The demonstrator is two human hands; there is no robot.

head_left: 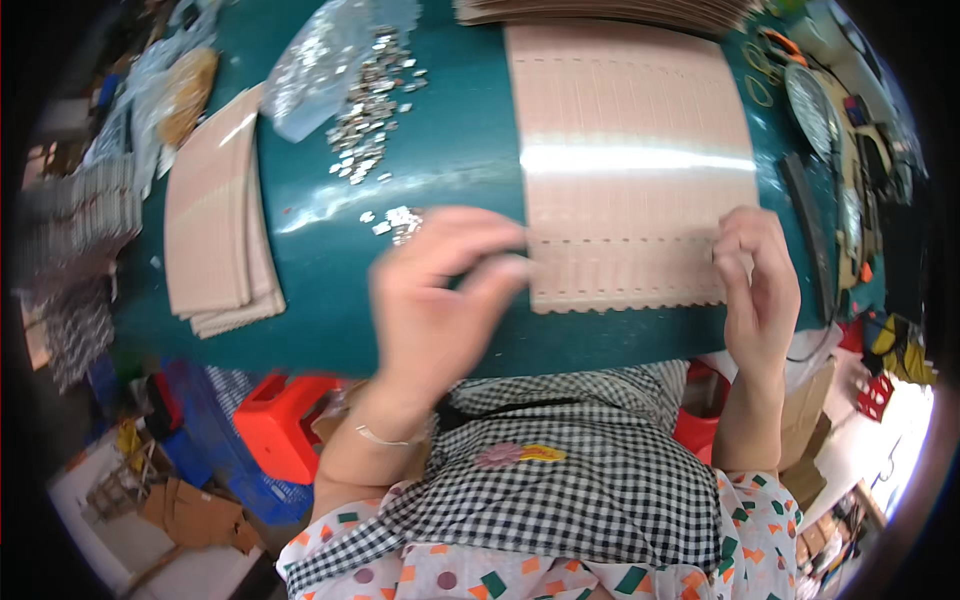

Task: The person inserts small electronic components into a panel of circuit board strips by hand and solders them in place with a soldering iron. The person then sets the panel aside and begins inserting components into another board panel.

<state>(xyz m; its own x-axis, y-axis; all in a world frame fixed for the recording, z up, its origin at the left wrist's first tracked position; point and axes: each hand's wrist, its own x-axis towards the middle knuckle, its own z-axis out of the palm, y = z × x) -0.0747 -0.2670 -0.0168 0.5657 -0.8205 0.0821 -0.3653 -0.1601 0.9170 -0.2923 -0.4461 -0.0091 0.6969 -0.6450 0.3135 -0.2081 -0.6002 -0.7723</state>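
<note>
A pale pink-beige sheet (640, 205), marked with lengthwise lines, rows of small slots and a scalloped near edge, lies flat on the green table. At its left edge is my left hand (435, 290), blurred, thumb and forefinger curved into a pinch; anything between the tips is too small to make out. My right hand (757, 285) is at the right edge, fingers curled and pressed together; what they hold, if anything, is hidden. Just beyond my left hand lie a few small silver metal pieces (403, 222), partly covered by it. A larger scatter of such pieces (365, 125) lies farther back.
A clear plastic bag (318, 75) of shiny pieces lies behind. Stacked beige sheets (215, 220) rest at the left, and another stack (600, 10) at the far edge. A dark bar (805, 225) lies at the right. Red stools (285, 425) stand under the table.
</note>
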